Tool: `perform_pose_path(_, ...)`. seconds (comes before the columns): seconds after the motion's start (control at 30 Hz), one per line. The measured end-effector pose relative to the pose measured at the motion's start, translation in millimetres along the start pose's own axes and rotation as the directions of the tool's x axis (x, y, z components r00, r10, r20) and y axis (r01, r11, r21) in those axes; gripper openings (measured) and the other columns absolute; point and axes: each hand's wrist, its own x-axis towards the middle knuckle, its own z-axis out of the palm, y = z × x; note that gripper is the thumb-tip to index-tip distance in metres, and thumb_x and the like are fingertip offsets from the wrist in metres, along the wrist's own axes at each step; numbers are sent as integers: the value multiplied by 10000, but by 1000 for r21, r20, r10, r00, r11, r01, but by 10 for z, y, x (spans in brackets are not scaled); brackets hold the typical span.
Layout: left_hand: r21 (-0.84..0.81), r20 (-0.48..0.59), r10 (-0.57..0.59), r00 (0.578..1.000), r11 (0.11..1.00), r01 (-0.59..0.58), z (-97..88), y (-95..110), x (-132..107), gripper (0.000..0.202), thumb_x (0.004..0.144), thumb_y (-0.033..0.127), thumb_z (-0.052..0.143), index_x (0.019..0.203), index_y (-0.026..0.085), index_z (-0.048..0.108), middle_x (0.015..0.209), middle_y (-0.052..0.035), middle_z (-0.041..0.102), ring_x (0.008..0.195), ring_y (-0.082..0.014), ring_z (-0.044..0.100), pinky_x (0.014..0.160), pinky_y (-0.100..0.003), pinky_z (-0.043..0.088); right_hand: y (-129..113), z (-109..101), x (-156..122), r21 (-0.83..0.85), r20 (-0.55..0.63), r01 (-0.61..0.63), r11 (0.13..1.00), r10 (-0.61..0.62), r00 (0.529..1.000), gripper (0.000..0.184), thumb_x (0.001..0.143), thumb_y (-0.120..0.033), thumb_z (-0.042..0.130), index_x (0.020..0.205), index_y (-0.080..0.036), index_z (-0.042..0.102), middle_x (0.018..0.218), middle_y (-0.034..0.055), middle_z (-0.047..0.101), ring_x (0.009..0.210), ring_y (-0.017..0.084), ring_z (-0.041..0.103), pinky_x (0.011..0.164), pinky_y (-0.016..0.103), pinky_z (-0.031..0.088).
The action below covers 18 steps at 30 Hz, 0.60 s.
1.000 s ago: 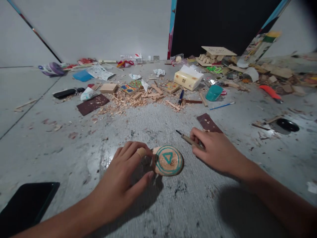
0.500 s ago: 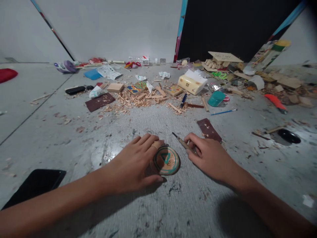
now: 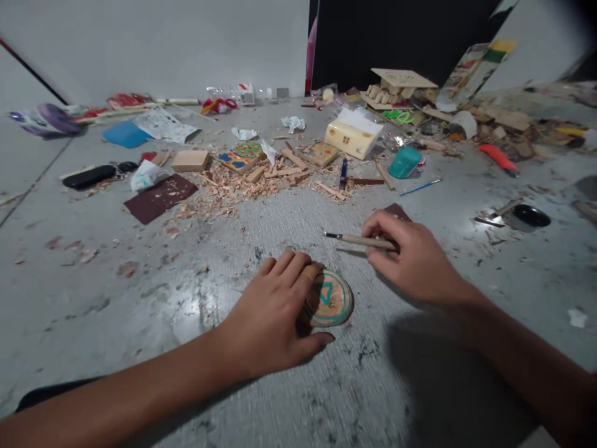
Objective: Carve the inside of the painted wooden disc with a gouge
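While gripping a slim wooden-handled tool with a dark metal tip in a mostly closed right hand, got the left hand half open over the left edge of a round tan wooden disc marked in teal, lying flat between both hands; might skid under such a loose-looking hold if pushed sideways; might also nick those fingers if overshooting with the tip, tbh.
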Motion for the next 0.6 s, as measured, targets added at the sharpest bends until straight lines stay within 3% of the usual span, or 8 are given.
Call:
perform_pose_path(0.13, -10, -29, 69, 997, 998, -69, 67, -71, 13, 741, 841, 612, 769, 1369, 142, 549, 1308, -151, 590, 1185, -359, 534, 970, -545, 466, 114, 69, -51, 5, 43, 50, 999, -50, 998, 101, 810, -186, 561, 892, -242, 542, 751, -26, 625, 642, 152, 537, 632, 295, 356)
perform_pose_path(0.23, -41, -20, 90, 996, 995, -91, 15, -147, 19, 718, 840, 591, 779, 1367, 162, 547, 1302, -137, 591, 1179, -338, 536, 973, -517, 471, 120, -11, -78, -4, 96, 126, 992, -125, 987, 32, 884, -260, 592, 897, -245, 568, 726, -34, 625, 638, 149, 546, 633, 290, 363)
perform_pose_path(0.4, -87, 26, 108, 994, 991, -106, -64, -220, 18, 688, 783, 502, 821, 1339, 195, 557, 1272, -112, 586, 1143, -313, 550, 952, -501, 470, 76, -169, -119, -50, 204, 289, 956, -274, 940, 94, 954, -288, 608, 878, -239, 635, 730, -32, 648, 637, 138, 573, 642, 293, 368)
perform_pose_path(0.6, -83, 12, 126, 992, 989, -125, -64, -223, 27, 756, 781, 636, 816, 1334, 188, 562, 1262, -117, 592, 1157, -328, 546, 948, -509, 453, 63, -183, -133, -107, 251, 413, 905, -377, 892, 162, 961, -242, 592, 848, -207, 703, 691, -19, 635, 616, 137, 547, 632, 316, 329)
